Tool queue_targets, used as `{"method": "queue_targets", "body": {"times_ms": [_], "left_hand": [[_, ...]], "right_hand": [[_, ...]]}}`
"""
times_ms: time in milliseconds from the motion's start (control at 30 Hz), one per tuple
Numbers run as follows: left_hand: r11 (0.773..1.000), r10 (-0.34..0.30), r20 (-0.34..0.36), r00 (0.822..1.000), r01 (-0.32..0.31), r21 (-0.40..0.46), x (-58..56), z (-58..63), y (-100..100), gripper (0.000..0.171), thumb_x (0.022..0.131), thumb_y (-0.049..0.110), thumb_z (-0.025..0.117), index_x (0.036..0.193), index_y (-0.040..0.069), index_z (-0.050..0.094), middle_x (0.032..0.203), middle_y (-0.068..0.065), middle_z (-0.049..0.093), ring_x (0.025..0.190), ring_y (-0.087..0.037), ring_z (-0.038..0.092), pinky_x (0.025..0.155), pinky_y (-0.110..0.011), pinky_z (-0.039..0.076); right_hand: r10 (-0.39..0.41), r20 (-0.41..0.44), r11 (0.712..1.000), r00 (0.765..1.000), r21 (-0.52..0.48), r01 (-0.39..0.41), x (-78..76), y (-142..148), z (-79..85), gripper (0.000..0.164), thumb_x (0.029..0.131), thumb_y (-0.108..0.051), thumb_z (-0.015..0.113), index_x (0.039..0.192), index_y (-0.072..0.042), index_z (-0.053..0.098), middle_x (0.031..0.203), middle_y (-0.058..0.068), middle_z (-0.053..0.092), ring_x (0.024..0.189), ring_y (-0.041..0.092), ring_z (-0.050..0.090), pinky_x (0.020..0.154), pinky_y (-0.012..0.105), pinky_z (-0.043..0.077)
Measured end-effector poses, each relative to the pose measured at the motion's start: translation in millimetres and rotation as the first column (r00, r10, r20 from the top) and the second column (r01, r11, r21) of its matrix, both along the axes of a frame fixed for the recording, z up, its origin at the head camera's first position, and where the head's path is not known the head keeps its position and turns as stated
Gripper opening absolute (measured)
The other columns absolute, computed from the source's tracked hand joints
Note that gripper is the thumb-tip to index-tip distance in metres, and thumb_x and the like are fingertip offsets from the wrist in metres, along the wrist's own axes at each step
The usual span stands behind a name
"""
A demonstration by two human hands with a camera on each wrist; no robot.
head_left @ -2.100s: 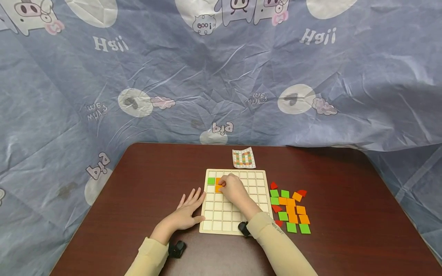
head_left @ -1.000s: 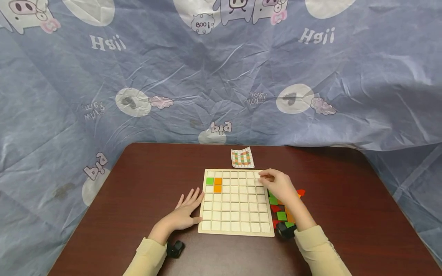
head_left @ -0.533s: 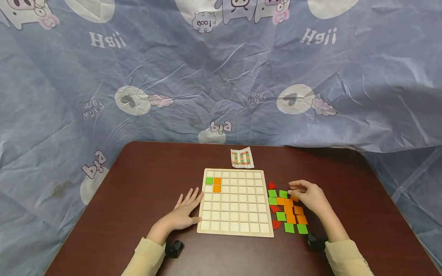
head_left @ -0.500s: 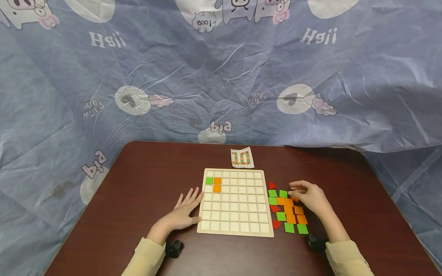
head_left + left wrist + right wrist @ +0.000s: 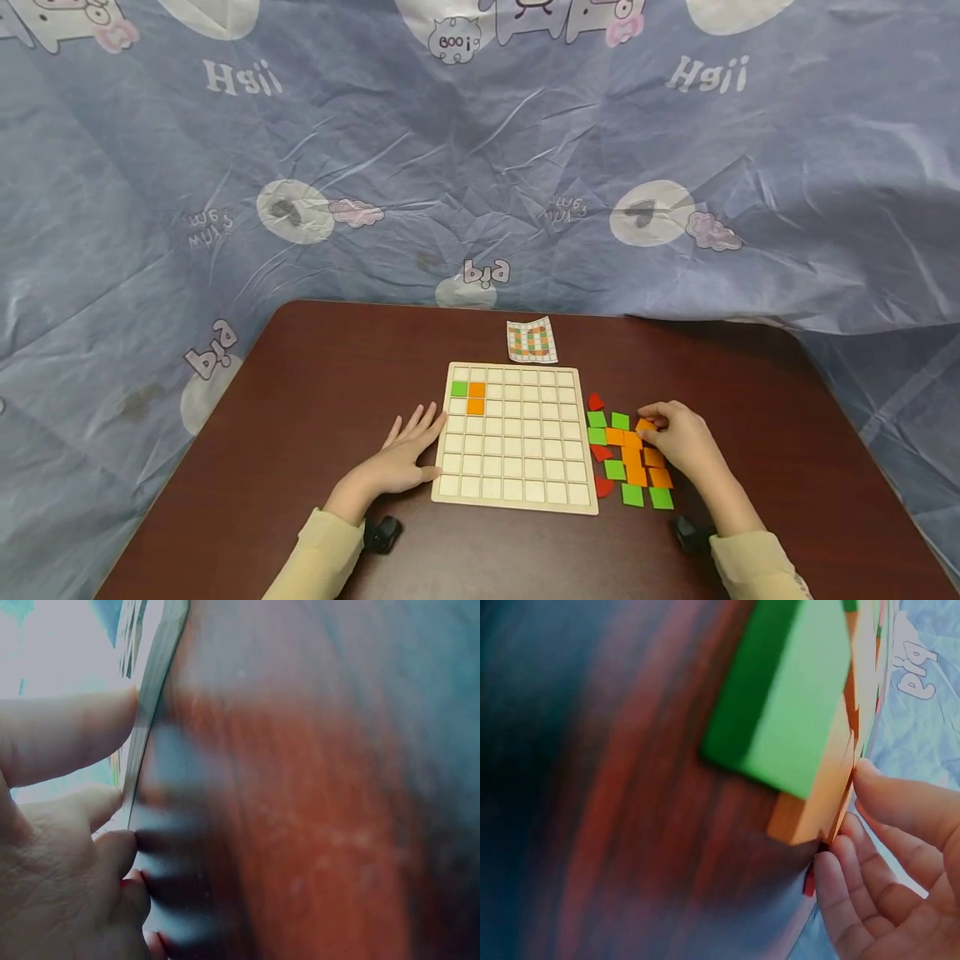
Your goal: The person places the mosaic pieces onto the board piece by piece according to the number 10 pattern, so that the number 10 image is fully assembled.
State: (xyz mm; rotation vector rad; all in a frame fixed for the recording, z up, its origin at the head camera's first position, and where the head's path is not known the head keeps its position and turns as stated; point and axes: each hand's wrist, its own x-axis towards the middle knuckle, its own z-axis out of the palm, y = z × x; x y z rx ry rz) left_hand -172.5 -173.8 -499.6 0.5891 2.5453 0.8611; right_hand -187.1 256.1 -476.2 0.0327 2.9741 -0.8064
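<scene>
My left hand (image 5: 397, 462) lies with fingers spread on the table at the board's left edge. Its thumb and fingertips touch the rim of the pale wooden grid board (image 5: 517, 506), as the left wrist view also shows. One green square tile (image 5: 458, 389) and two orange tiles (image 5: 476, 390) sit in cells at the upper left. Right of the board, my right hand (image 5: 684, 437) pinches an orange square tile (image 5: 644, 426) at the top right of the loose pile between thumb and fingers. In the right wrist view, a red piece (image 5: 810, 880) shows by the fingertips.
Several loose green tiles (image 5: 632, 494), orange tiles (image 5: 635, 475) and red curved pieces (image 5: 602, 487) lie close together right of the board. A small paper pattern card (image 5: 532, 340) is behind the board. A blue printed cloth (image 5: 465, 167) hangs beyond the dark brown table (image 5: 360, 350).
My right hand has moved from the orange tiles on the board's upper left, across to the loose pile, and has closed on an orange tile. My left hand has stayed at the board's edge.
</scene>
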Motion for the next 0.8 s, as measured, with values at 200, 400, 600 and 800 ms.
{"method": "queue_targets", "body": {"times_ms": [200,400,600,800], "left_hand": [[0.999,0.009,0.004,1.0,-0.009,-0.036,-0.8,1.0,2.1,0.081,0.095,0.022,0.063,0.159,0.011,0.015,0.166,-0.013,0.003,0.154,-0.033,-0.004,0.121,-0.059,-0.006],[0.999,0.021,-0.003,1.0,-0.021,-0.041,-0.5,4.2,3.4,0.08,0.094,0.02,0.064,0.159,0.01,0.017,0.166,-0.014,0.006,0.154,-0.033,-0.001,0.121,-0.059,-0.004],[0.999,0.015,-0.009,1.0,-0.016,-0.051,-1.1,4.5,4.3,0.08,0.094,0.021,0.064,0.159,0.01,0.018,0.166,-0.014,0.006,0.154,-0.034,0.0,0.121,-0.059,-0.003],[0.998,0.016,-0.01,1.0,-0.016,-0.067,-1.3,3.5,4.4,0.08,0.094,0.021,0.064,0.159,0.011,0.018,0.166,-0.014,0.006,0.154,-0.033,0.0,0.122,-0.059,-0.002]], "right_hand": [[-0.014,0.038,1.0,0.999,0.011,0.014,-1.9,0.2,1.5,0.028,0.087,-0.005,0.072,0.112,0.006,0.068,0.101,0.022,0.063,0.087,0.031,0.059,0.078,0.047,0.055],[-0.048,0.135,0.997,0.99,-0.056,0.056,-4.0,4.9,2.9,0.028,0.087,-0.008,0.071,0.111,0.005,0.065,0.095,0.017,0.065,0.081,0.025,0.058,0.07,0.036,0.053],[-0.07,0.155,0.992,0.985,-0.089,0.084,-1.8,8.2,1.5,0.031,0.087,-0.01,0.072,0.114,0.004,0.064,0.095,0.015,0.063,0.082,0.024,0.057,0.069,0.033,0.051],[-0.077,0.127,0.992,0.989,-0.092,0.089,-0.6,8.9,-0.8,0.03,0.087,-0.009,0.072,0.114,0.004,0.065,0.095,0.016,0.063,0.082,0.024,0.058,0.07,0.035,0.052]]}}
